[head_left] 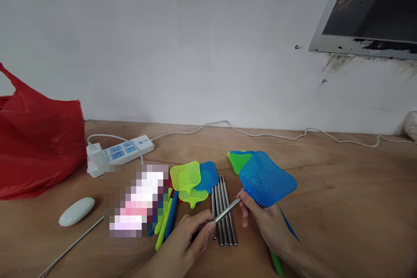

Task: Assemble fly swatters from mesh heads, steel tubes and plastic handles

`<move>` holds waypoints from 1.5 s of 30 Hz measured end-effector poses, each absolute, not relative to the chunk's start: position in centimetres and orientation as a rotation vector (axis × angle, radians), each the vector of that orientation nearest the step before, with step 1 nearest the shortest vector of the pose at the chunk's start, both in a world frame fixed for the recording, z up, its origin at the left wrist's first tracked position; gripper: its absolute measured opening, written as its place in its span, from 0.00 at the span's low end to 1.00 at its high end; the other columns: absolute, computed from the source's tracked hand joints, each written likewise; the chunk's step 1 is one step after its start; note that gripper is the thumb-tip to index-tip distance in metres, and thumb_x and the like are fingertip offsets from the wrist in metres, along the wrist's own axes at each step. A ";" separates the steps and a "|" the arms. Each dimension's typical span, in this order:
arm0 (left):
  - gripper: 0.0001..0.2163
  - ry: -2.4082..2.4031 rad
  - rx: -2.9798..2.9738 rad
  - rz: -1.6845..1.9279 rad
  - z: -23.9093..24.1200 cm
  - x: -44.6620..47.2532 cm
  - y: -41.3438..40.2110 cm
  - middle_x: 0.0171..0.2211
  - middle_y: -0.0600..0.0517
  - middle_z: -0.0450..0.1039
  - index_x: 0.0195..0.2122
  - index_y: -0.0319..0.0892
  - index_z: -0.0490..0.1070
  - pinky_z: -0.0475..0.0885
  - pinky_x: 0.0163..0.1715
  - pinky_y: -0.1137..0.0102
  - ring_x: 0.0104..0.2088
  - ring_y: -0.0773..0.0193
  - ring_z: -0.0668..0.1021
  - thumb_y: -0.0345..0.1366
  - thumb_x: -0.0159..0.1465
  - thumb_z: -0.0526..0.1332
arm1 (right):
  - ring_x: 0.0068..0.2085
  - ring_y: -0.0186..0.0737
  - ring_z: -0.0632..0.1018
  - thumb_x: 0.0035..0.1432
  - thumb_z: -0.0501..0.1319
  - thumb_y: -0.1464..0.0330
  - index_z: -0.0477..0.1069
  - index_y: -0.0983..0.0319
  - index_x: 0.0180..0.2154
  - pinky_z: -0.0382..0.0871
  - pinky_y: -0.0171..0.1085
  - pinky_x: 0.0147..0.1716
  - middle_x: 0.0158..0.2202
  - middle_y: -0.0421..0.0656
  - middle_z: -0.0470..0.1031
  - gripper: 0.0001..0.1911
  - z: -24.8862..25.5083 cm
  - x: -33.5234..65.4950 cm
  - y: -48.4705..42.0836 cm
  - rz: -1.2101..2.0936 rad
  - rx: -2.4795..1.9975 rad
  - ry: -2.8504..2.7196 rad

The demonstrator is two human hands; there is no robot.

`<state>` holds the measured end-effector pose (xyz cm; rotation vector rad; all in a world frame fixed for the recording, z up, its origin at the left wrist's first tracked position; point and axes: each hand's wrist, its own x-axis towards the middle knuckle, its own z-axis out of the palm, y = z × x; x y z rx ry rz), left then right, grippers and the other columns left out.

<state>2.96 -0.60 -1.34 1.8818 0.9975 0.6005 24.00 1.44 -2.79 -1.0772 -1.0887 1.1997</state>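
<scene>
Blue swatter head (267, 178) is held up over the tabletop (352, 191) in the head view, right of the middle, its mesh tilted and its neck end pointing down toward the thumb of the right hand (260, 215). That hand is closed in a pinch about the neck. The left hand (186, 241) is clamped between thumb and fingers on a metal rod (227, 211), which slants up to the right so that its narrow tip reaches the right fingertips. The hands are apart, bridged by the rod; whether its tip sits inside the neck or only against it, I cannot tell, as the fingers cover the joint. Below the held rod lies a row of loose rods (233, 230), side by side. Left of them are yellow-green mesh heads (185, 176) overlapping another blue head (209, 176), with coloured handles (171, 215) nearer the left hand; a green mesh head (239, 163) lies beyond the right hand. The step in hand looks like fitting rod to head. The next move seems to call for keeping both in line, a firm pinch at the neck and a steady push along the rod.
</scene>
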 end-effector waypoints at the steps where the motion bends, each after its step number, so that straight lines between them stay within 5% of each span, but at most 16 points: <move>1: 0.19 0.991 1.884 0.597 -1.3 2.9 -0.6 0.24 0.57 0.60 0.30 0.44 0.60 0.60 0.29 0.71 0.26 0.65 0.66 0.50 0.74 0.46 | 0.19 0.39 0.72 0.50 0.70 0.50 0.75 0.59 0.24 0.67 0.38 0.20 0.18 0.39 0.72 0.20 -2.7 24.0 1.4 1.191 -1.076 -1.086; 15: 0.19 0.988 1.869 0.586 -1.8 2.7 -0.6 0.25 0.57 0.61 0.32 0.44 0.62 0.60 0.30 0.72 0.28 0.65 0.66 0.51 0.74 0.47 | 0.18 0.30 0.68 0.35 0.79 0.57 0.73 0.61 0.22 0.65 0.31 0.14 0.18 0.36 0.70 0.20 0.9 26.4 3.7 1.070 -0.950 -0.761; 25: 0.21 0.936 1.706 0.579 -2.2 2.7 -0.5 0.23 0.59 0.57 0.33 0.43 0.62 0.60 0.26 0.73 0.23 0.68 0.63 0.56 0.72 0.47 | 0.18 0.32 0.71 0.40 0.76 0.53 0.79 0.63 0.27 0.65 0.30 0.14 0.19 0.38 0.73 0.21 -1.1 24.5 2.3 1.265 -0.994 -0.841; 37: 0.23 1.051 1.817 0.605 -1.8 2.2 -1.1 0.32 0.54 0.65 0.39 0.44 0.68 0.64 0.35 0.71 0.33 0.63 0.68 0.57 0.71 0.46 | 0.17 0.31 0.71 0.38 0.78 0.57 0.70 0.61 0.23 0.65 0.28 0.13 0.18 0.36 0.73 0.21 -0.1 24.9 2.6 1.160 -0.930 -0.687; 45: 0.22 1.041 1.793 0.635 -3.2 2.2 -1.2 0.31 0.54 0.65 0.37 0.44 0.66 0.65 0.35 0.70 0.33 0.62 0.70 0.58 0.71 0.46 | 0.17 0.31 0.71 0.48 0.74 0.56 0.71 0.62 0.23 0.65 0.29 0.13 0.19 0.38 0.74 0.19 -2.2 24.2 2.1 1.242 -0.922 -0.854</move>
